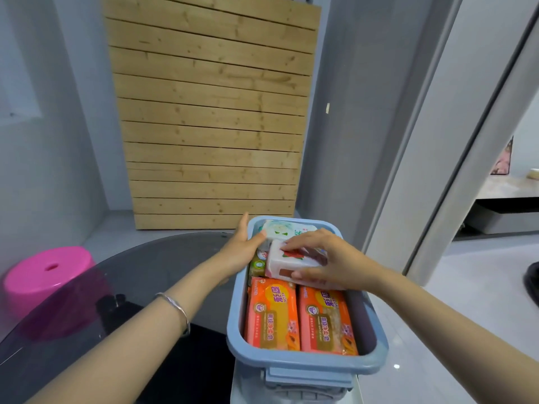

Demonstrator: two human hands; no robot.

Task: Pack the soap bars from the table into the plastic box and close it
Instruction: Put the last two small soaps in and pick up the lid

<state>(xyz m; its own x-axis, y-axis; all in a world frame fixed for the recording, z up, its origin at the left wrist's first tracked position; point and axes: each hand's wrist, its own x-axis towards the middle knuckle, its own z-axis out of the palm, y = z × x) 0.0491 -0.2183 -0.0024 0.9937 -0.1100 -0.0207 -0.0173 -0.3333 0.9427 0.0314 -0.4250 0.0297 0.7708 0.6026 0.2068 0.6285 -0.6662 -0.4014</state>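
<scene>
A blue plastic box (233, 325) stands at the right edge of a dark glass table (151, 275), without a lid on it. Two orange soap packs (272, 313) lie side by side in its near half. A white and green soap pack (287, 229) rests at the far end, and a green one (257, 266) shows underneath. My right hand (326, 259) grips a white soap bar with a red flower (287, 262) over the middle of the box. My left hand (243, 246) rests flat against the box's far left rim.
A pink plastic stool (48, 272) stands on the floor to the left, partly seen through the glass. A wooden slatted panel (213, 118) leans on the wall behind. A grey door frame (431, 141) rises at the right.
</scene>
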